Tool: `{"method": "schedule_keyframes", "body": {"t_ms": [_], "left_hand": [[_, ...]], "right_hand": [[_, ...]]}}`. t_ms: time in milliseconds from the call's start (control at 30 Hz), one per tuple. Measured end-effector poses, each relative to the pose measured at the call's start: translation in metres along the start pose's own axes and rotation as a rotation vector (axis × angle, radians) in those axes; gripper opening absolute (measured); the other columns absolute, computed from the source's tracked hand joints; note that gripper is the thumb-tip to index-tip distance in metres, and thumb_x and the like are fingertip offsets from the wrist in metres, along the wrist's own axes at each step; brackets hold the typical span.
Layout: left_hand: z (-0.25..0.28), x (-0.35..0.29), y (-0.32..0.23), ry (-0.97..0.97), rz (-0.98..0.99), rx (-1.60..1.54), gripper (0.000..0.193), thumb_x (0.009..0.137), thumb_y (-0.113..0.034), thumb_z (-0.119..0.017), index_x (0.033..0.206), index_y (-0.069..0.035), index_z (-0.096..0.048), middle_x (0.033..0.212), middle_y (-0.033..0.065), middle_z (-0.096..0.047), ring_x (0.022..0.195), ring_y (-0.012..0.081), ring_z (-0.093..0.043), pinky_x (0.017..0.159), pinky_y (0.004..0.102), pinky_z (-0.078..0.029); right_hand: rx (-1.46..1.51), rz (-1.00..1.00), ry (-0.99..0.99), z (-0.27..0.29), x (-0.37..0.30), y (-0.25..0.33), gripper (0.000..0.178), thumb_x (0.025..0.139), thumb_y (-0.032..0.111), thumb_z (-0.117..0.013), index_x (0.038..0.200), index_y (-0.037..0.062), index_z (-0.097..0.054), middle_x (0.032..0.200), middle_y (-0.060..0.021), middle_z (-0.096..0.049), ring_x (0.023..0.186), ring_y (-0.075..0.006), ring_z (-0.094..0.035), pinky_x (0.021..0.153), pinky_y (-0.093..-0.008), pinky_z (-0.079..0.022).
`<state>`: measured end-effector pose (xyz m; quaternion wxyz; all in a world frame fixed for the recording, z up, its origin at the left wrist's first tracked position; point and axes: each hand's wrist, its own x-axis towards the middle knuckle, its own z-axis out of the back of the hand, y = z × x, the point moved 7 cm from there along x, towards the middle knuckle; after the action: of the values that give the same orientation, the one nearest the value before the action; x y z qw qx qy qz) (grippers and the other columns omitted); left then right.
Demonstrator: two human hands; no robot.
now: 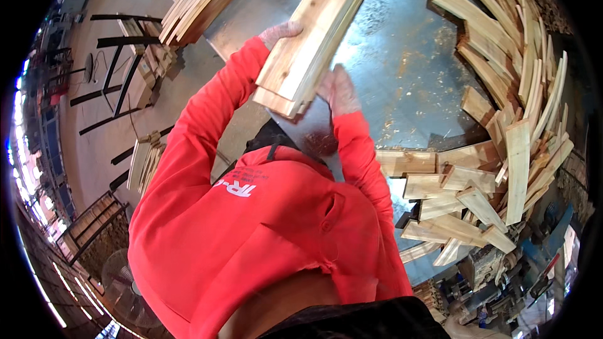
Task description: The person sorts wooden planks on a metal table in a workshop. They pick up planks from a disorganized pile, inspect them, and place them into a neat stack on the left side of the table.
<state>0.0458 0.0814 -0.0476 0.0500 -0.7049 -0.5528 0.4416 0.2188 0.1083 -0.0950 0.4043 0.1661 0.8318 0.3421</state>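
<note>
A stack of long, pale wooden boards (312,31) with knots lies between my hands, its near ends uneven and pointing toward my body. My left hand (281,32) grips the stack's left edge, with the fingertips curled over the top board. On the other side, my right hand (343,92) presses against the stack near its close end; some of its fingers are hidden behind the wood. Beneath the boards is a shiny metal tabletop (389,56) strewn with bits of sawdust.
Another board stack (210,0) rests at the table's far left. A jumbled heap of boards (518,144) curves along the right side, with short offcuts (452,204) at the near right. Black metal racks (116,69) stand on the floor to the left, and a fan (122,285) at the lower left.
</note>
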Motion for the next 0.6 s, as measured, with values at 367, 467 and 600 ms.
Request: {"method": "schedule_keyframes", "body": {"t_ms": [367, 467, 600], "left_hand": [[0.073, 0.009, -0.044, -0.177, -0.13, 0.155, 0.041, 0.096, -0.035, -0.049, 0.128, -0.009, -0.055, 0.117, 0.0118, -0.064, 0.104, 0.0225, -0.061, 0.092, 0.0333, -0.048], [0.106, 0.003, -0.114, -0.374, -0.291, 1.295, 0.036, 0.096, -0.031, -0.047, 0.124, -0.012, -0.058, 0.108, 0.0142, -0.066, 0.101, 0.0238, -0.062, 0.09, 0.034, -0.048], [0.158, -0.034, -0.133, -0.402, -0.149, 1.459, 0.027, 0.095, -0.03, -0.045, 0.104, -0.012, -0.063, 0.093, 0.0124, -0.067, 0.09, 0.0297, -0.063, 0.079, 0.0389, -0.049]], "right_hand": [[0.212, 0.091, -0.097, -0.095, 0.08, 0.014, 0.082, 0.074, 0.017, -0.079, 0.14, 0.0059, -0.033, 0.111, -0.0093, -0.061, 0.093, -0.0186, -0.061, 0.078, -0.0306, -0.051], [0.266, 0.246, -0.073, -0.121, 0.107, -0.006, 0.084, 0.072, 0.01, -0.078, 0.142, 0.0107, -0.031, 0.115, -0.0087, -0.059, 0.1, -0.0202, -0.059, 0.085, -0.0339, -0.05], [0.209, 0.066, -0.085, -0.165, 0.123, -0.023, 0.088, 0.069, 0.003, -0.077, 0.142, 0.0127, -0.028, 0.119, -0.0097, -0.055, 0.101, -0.0216, -0.057, 0.086, -0.035, -0.05]]}}
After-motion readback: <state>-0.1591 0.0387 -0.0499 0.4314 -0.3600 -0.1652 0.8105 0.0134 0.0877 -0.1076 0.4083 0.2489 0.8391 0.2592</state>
